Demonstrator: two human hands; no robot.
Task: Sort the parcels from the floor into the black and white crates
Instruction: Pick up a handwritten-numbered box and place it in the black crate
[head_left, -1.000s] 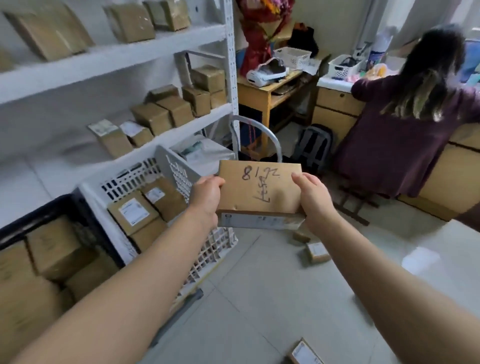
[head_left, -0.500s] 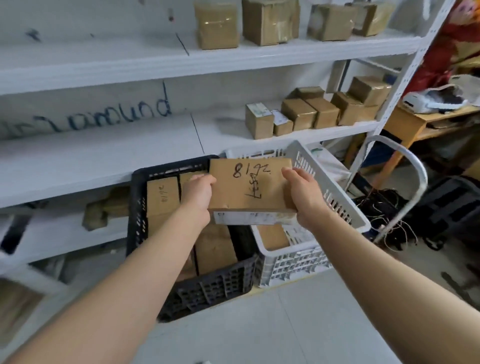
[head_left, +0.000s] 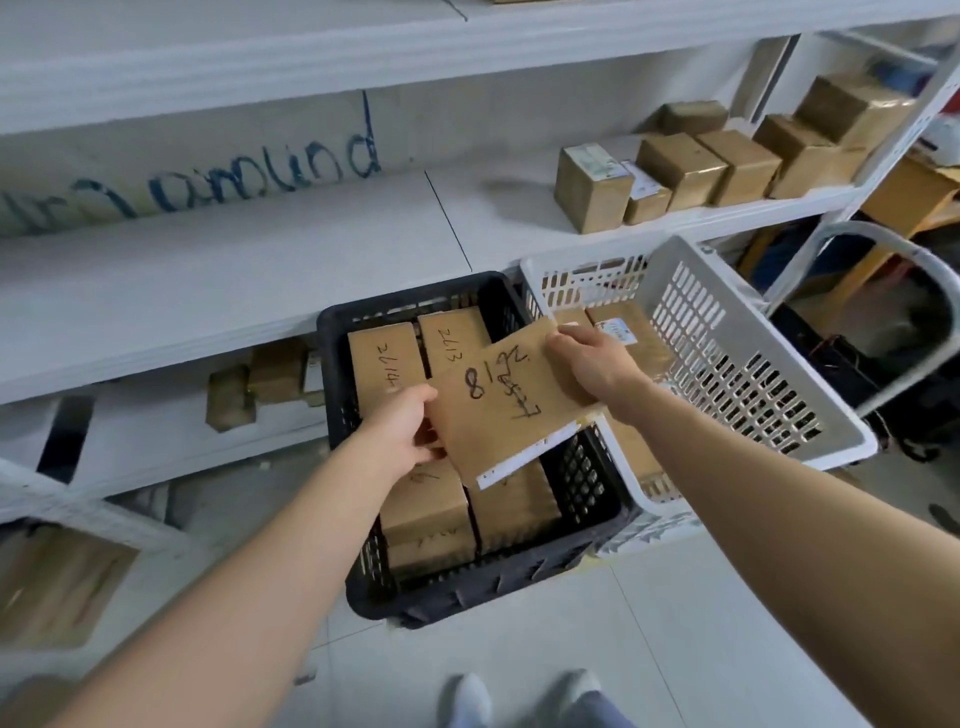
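A flat brown parcel (head_left: 511, 405) is held by both hands just above the black crate (head_left: 467, 587), with its right end reaching over that crate's right wall. The parcel is tilted, with its far right corner raised, and black handwritten marks and a large "8" are seen on its top face. A white label strip (head_left: 524, 457) is seen along its near edge. The near left corner is gripped by the left hand (head_left: 402, 431), whose fingers (head_left: 428, 449) are curled under the parcel while the thumb lies along its edge. The far right corner is gripped by the right hand (head_left: 592, 364), whose fingers (head_left: 563, 335) are curled over the far edge; the thumb cannot be seen. Inside the black crate, several stacked parcels (head_left: 384, 364) are packed side by side, some with numbers written on top. Touching the right side of the black crate, the white crate (head_left: 727, 364) is set at a tilt, and brown parcels are also seen in it. Behind the black crate a white shelf (head_left: 260, 275) is found, and to the far right of the crate small boxes (head_left: 592, 187) are lined up on this shelf. Blue writing (head_left: 260, 176) is seen on the wall above the shelf. In front of the black crate, on the pale floor (head_left: 675, 623), the tips of two shoes (head_left: 467, 696) are visible.
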